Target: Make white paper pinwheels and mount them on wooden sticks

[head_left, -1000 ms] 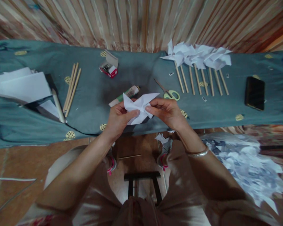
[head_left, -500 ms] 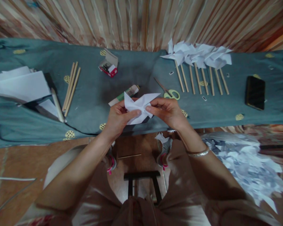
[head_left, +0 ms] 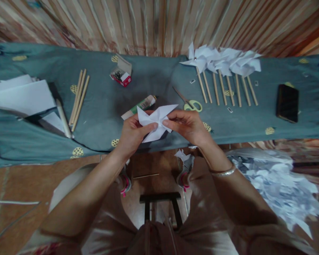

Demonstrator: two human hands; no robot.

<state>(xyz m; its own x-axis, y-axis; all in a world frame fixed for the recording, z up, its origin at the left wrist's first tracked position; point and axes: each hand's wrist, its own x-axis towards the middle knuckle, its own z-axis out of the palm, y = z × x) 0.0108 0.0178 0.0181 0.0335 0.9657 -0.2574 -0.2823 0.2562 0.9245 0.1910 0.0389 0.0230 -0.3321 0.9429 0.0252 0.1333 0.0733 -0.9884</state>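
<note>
Head view, from the left: white sheets (head_left: pixel 23 95) lie in a loose pile toward the left end of the cloth-covered tabletop (head_left: pixel 103 99), with a whitish rod (head_left: pixel 63 118) beside them and three wooden sticks (head_left: pixel 78 99), slanting, to the right of that. Toward the far edge stands a red box (head_left: pixel 124 79), lid open, small dark pieces (head_left: pixel 119 75) inside. By the middle of the near edge, the person's left hand (head_left: pixel 133 135) pinches the folded white paper (head_left: pixel 158 118), thumb pressed on top by the centre, other fingers tucked behind; a green-and-white carton (head_left: pixel 139 106) lies just beyond. The right hand (head_left: pixel 189 126) pinches the paper's other side likewise, its thumb tip near the left one. Folded points seem to converge there, so the step probably calls for firm pressure at the centre, a light touch on the outer points lest they crease, and tips aligned before either thumb lifts. Just past the right hand lie scissors (head_left: pixel 187 102); pinwheels (head_left: pixel 228 61) on sticks line the far edge, and a black phone (head_left: pixel 287 103) rests toward the right end.
</note>
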